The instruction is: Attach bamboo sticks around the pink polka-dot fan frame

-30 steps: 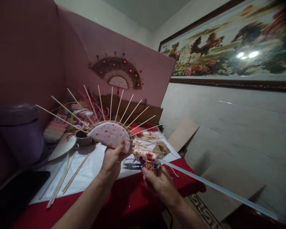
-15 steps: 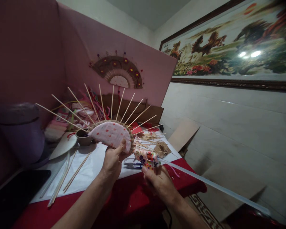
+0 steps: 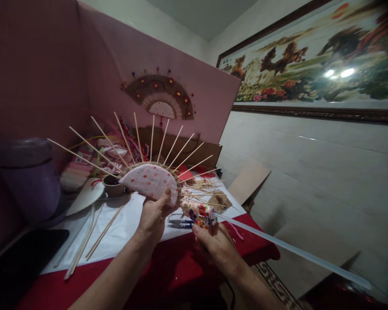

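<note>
My left hand [image 3: 153, 215] is closed on the lower edge of a half-round fan piece [image 3: 148, 180] covered in pink dotted cloth, held upright above the table. Several thin wooden sticks [image 3: 116, 144] fan out from its brown woven rim. My right hand [image 3: 215, 245] grips a glue gun [image 3: 198, 213] wrapped in flowered tape, its tip at the fan piece's right corner. A long clear glue stick [image 3: 291, 252] trails from the gun toward the lower right.
The table has a red cloth [image 3: 177, 275] and white paper [image 3: 123, 228]. On it lie loose sticks [image 3: 98, 237], small snips [image 3: 179, 224], a brown cup [image 3: 112, 186], a purple pot [image 3: 27, 176], a dark phone [image 3: 16, 262]. A finished fan [image 3: 160, 97] hangs on the pink board. A framed painting [image 3: 310, 64] fills the wall.
The view has shifted slightly. Both hands, the fan piece and the glue gun have stayed nearly as they were.
</note>
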`<state>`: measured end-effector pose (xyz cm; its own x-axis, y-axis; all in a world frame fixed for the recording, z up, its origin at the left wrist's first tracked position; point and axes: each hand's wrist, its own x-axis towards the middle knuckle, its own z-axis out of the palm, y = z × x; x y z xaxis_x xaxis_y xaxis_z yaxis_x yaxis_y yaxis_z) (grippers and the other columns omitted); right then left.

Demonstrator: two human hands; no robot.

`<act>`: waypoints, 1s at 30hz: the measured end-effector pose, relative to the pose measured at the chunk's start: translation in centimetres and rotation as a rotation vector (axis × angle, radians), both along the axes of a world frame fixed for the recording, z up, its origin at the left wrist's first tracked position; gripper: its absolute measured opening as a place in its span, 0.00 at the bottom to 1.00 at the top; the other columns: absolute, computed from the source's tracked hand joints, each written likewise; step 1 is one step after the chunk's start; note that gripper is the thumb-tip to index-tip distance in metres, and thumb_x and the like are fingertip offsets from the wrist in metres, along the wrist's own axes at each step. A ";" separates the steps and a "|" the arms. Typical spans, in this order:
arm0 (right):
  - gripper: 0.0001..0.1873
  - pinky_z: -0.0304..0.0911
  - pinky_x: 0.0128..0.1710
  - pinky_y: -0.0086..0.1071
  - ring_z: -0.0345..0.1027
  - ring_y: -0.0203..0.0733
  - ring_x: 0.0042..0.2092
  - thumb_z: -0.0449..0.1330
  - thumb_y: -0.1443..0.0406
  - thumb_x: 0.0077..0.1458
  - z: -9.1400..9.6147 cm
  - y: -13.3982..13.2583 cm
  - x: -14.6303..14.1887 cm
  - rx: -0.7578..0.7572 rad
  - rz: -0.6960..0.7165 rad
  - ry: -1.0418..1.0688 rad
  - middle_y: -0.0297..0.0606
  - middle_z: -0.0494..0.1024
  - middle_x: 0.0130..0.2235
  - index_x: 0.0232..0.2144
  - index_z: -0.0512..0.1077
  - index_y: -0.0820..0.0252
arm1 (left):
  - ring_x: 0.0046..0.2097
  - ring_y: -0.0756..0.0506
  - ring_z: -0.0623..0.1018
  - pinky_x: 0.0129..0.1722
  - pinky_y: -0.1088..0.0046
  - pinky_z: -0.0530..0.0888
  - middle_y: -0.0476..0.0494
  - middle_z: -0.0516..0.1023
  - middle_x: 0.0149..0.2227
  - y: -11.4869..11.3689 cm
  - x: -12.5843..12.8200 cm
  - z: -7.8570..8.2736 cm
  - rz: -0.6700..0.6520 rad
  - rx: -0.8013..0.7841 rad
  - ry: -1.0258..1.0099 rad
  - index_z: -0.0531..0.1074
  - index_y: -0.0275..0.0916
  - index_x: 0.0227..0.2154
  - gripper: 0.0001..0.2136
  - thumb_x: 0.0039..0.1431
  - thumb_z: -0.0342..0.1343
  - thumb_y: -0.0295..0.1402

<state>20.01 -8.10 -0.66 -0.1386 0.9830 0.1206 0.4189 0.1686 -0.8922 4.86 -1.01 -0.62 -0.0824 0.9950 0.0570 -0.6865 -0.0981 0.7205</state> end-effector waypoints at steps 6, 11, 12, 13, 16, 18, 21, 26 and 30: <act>0.22 0.49 0.20 0.27 0.51 0.32 0.19 0.50 0.51 0.53 0.2 0.0 -0.2 -0.057 0.001 0.060 0.29 0.58 0.13 0.19 0.67 0.60 | 0.31 0.45 0.77 0.26 0.71 0.75 0.41 0.78 0.33 -0.1 0.0 0.3 -0.008 -0.009 -0.013 0.71 0.34 0.36 0.20 0.37 0.67 0.33; 0.22 0.49 0.20 0.27 0.51 0.32 0.19 0.50 0.51 0.53 0.1 0.0 -0.3 -0.049 -0.016 0.068 0.29 0.57 0.13 0.19 0.67 0.60 | 0.29 0.46 0.77 0.26 0.71 0.75 0.43 0.78 0.31 -0.2 0.0 0.3 -0.017 -0.021 -0.027 0.71 0.34 0.34 0.19 0.37 0.67 0.33; 0.22 0.49 0.20 0.27 0.51 0.32 0.19 0.50 0.51 0.53 0.1 0.0 -0.3 -0.049 -0.020 0.067 0.29 0.57 0.12 0.18 0.67 0.60 | 0.30 0.47 0.77 0.26 0.71 0.75 0.44 0.78 0.32 -0.2 0.0 0.3 -0.024 -0.017 -0.035 0.71 0.34 0.35 0.19 0.37 0.67 0.33; 0.22 0.48 0.20 0.27 0.51 0.32 0.18 0.50 0.51 0.53 0.0 0.0 -0.4 -0.049 -0.024 0.067 0.29 0.57 0.12 0.18 0.67 0.60 | 0.30 0.47 0.76 0.27 0.71 0.75 0.44 0.78 0.31 -0.2 0.0 0.3 -0.031 -0.014 -0.041 0.71 0.35 0.34 0.18 0.38 0.67 0.33; 0.22 0.48 0.19 0.27 0.50 0.32 0.18 0.50 0.50 0.53 0.1 0.0 -0.4 -0.053 -0.034 0.066 0.28 0.56 0.12 0.18 0.66 0.60 | 0.29 0.48 0.76 0.26 0.71 0.75 0.45 0.77 0.30 -0.2 0.0 0.3 -0.038 -0.022 -0.045 0.71 0.34 0.33 0.17 0.38 0.67 0.33; 0.23 0.47 0.19 0.27 0.49 0.32 0.17 0.50 0.50 0.53 0.2 -0.1 -0.3 -0.054 -0.042 0.065 0.28 0.56 0.12 0.17 0.66 0.60 | 0.28 0.48 0.76 0.25 0.71 0.75 0.45 0.77 0.29 -0.2 0.0 0.3 -0.030 -0.030 -0.040 0.71 0.34 0.33 0.17 0.37 0.67 0.33; 0.23 0.48 0.19 0.27 0.50 0.32 0.17 0.51 0.49 0.52 0.4 -0.2 -0.3 -0.068 -0.034 0.066 0.29 0.56 0.12 0.17 0.66 0.61 | 0.27 0.49 0.75 0.24 0.71 0.74 0.46 0.76 0.28 -0.1 -0.1 0.2 -0.013 -0.039 -0.035 0.71 0.34 0.33 0.18 0.37 0.67 0.33; 0.23 0.48 0.18 0.27 0.49 0.31 0.17 0.50 0.50 0.53 0.6 -0.4 -0.5 -0.106 -0.008 0.080 0.28 0.56 0.13 0.16 0.64 0.60 | 0.27 0.48 0.75 0.23 0.72 0.74 0.45 0.77 0.29 -0.1 0.0 0.2 -0.008 -0.055 -0.028 0.71 0.33 0.33 0.19 0.37 0.67 0.33; 0.23 0.48 0.19 0.27 0.50 0.31 0.18 0.50 0.52 0.54 0.4 -0.4 -0.3 -0.065 0.014 0.054 0.29 0.58 0.13 0.15 0.62 0.59 | 0.28 0.48 0.76 0.24 0.72 0.75 0.45 0.77 0.30 0.0 0.0 0.2 -0.012 -0.049 -0.034 0.71 0.34 0.34 0.18 0.38 0.67 0.33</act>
<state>19.76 -8.46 -0.22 -0.1474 0.9870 0.0641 0.3683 0.1149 -0.9226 4.89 -1.06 -0.45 -0.0717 0.9974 0.0055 -0.7118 -0.0550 0.7002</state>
